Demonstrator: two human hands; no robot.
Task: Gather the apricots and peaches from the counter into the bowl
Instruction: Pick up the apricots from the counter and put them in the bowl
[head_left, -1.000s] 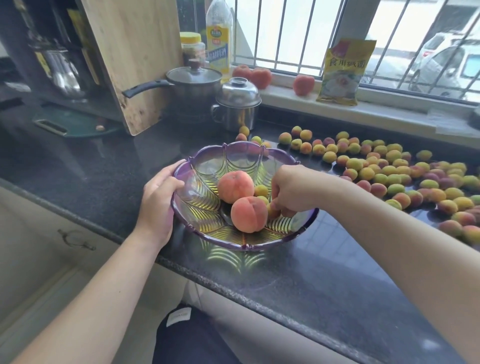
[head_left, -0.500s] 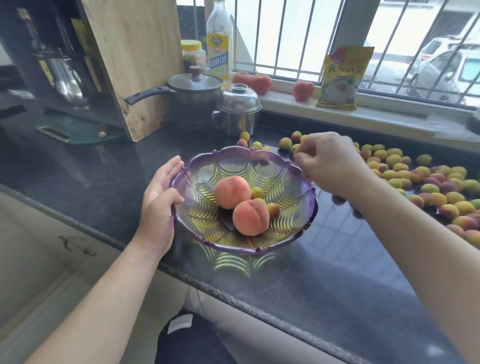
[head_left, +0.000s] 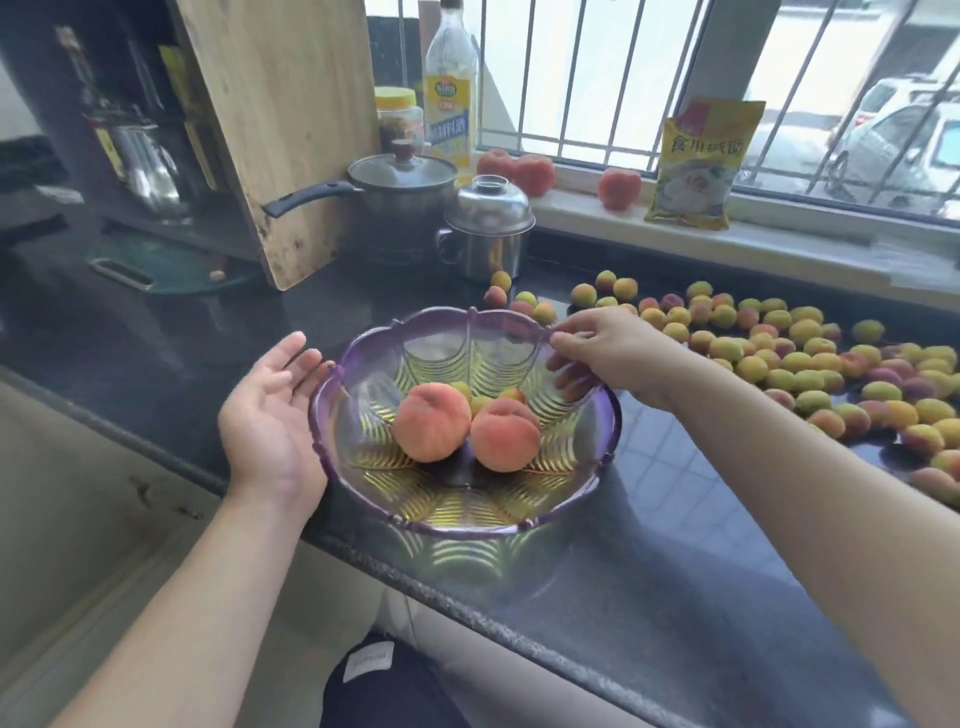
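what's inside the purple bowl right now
Two peaches sit in the bowl, with a few small apricots behind them. Whatever lies behind or under the peaches is hidden.

My left hand lies open, palm turned up and inward, fingers straight and loosely together, their tips just at the bowl's near-left rim. My left forearm runs back toward me, bare. My right hand reaches across from the other side (knuckles up), thumb over the far-right rim and fingers curled beneath it, pinching the edge. That forearm stretches long and bare.
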